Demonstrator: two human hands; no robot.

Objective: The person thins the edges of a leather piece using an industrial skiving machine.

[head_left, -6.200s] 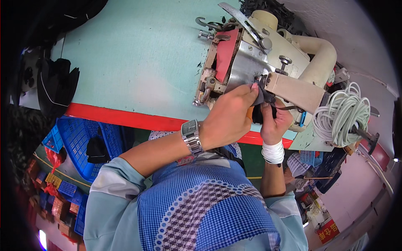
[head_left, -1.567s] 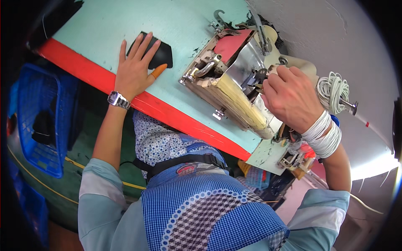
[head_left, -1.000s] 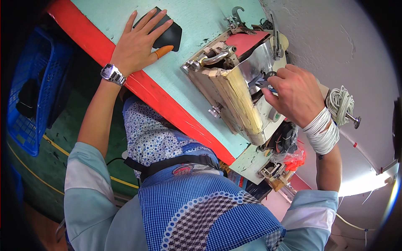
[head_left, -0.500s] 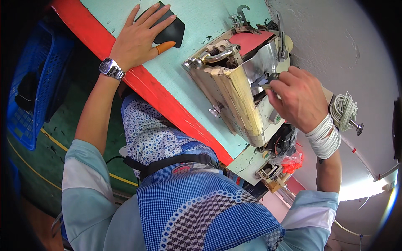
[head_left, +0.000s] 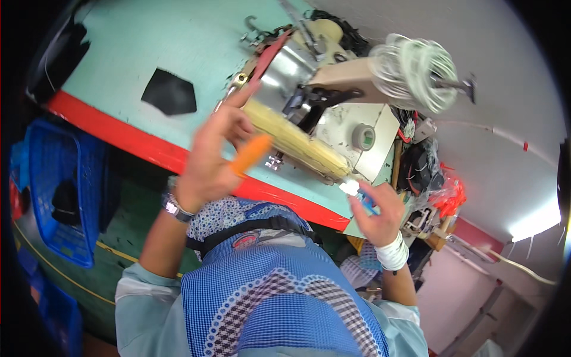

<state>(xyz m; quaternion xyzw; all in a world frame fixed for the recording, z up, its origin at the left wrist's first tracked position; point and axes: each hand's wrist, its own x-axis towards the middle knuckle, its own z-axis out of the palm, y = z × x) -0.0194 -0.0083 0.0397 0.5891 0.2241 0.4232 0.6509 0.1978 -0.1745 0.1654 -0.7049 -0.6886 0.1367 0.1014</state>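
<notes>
my left hand (head_left: 214, 160) is raised above the turquoise worktop (head_left: 148, 53), grip open, fingers spread and holding nothing, an orange cover (head_left: 251, 153) on one finger. the sewing machine (head_left: 315, 101) sits just beyond its fingertips, the black fabric piece (head_left: 169, 92) lying apart, up and to the left. my right hand (head_left: 377, 211), wrist bandaged, closes its grip on a small blue-and-white object (head_left: 357, 191) at the worktop's edge, below the machine.
</notes>
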